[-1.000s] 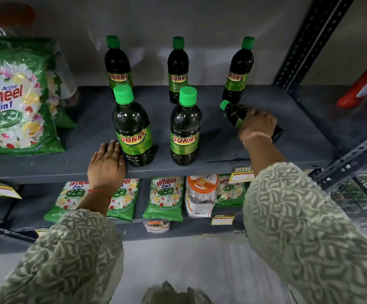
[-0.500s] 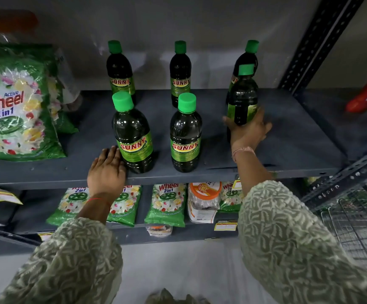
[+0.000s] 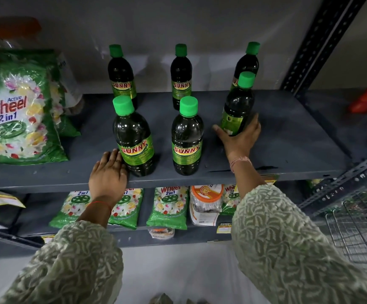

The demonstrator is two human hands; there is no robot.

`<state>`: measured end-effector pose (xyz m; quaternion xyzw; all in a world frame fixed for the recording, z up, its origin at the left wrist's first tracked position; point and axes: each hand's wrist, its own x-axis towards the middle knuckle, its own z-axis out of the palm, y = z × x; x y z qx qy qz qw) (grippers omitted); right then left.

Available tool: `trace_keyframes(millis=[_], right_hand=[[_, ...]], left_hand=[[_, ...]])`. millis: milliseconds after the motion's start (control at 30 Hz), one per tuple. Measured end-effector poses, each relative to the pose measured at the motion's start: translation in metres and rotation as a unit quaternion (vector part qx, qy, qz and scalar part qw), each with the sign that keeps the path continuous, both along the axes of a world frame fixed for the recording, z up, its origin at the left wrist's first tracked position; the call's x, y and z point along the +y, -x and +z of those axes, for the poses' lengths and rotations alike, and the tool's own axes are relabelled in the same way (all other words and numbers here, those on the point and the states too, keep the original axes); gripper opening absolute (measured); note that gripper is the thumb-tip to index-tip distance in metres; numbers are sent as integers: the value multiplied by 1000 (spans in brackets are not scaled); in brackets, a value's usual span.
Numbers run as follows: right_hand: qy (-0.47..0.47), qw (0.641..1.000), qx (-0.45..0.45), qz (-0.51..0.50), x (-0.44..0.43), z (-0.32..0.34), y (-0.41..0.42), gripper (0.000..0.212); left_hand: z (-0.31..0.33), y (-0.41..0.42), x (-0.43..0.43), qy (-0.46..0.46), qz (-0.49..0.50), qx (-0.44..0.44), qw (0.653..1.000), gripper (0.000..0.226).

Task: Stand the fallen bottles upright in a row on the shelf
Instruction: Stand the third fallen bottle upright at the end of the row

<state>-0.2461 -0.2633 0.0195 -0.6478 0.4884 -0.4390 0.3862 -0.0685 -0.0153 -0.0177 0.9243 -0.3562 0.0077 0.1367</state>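
Note:
Dark bottles with green caps and "SUNNY" labels stand on the grey shelf (image 3: pixel 287 137). Three stand at the back: left (image 3: pixel 121 77), middle (image 3: pixel 180 77), right (image 3: pixel 247 62). Two stand in front: left (image 3: pixel 133 137), middle (image 3: pixel 187 137). A third front bottle (image 3: pixel 238 106) is upright at the right, its label turned away, and my right hand (image 3: pixel 239 137) grips its base from the front. My left hand (image 3: pixel 109 172) lies flat on the shelf's front edge, fingers touching the front left bottle's base.
A large green "Wheel" detergent bag (image 3: pixel 22 110) stands at the shelf's left. Smaller Wheel packs (image 3: pixel 169 207) and a jar with an orange lid (image 3: pixel 206 202) fill the shelf below. A slotted upright post (image 3: pixel 323 38) bounds the right; a wire basket (image 3: pixel 362 229) sits lower right.
My right hand lifted the fallen bottle from lying on the shelf's right side and set it upright, then drew it slightly forward. My left hand stayed in place.

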Motion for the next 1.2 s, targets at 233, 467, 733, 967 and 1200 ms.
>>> trace_keyframes(millis=[233, 467, 733, 967, 1200], right_hand=[[-77, 993, -51, 78, -15, -3, 13, 63], [-144, 973, -11, 179, -35, -4, 24, 74], [-17, 999, 23, -15, -3, -9, -6, 83], [-63, 989, 46, 127, -25, -7, 15, 62], [-65, 984, 71, 152, -26, -5, 19, 59]], left_hand=[[0, 0, 1, 4, -3, 4, 1000, 65], [1, 1, 1, 3, -7, 4, 1000, 65], [0, -2, 2, -5, -7, 6, 1000, 65], [0, 0, 2, 4, -6, 4, 1000, 64], [-1, -2, 2, -7, -15, -4, 1000, 64]])
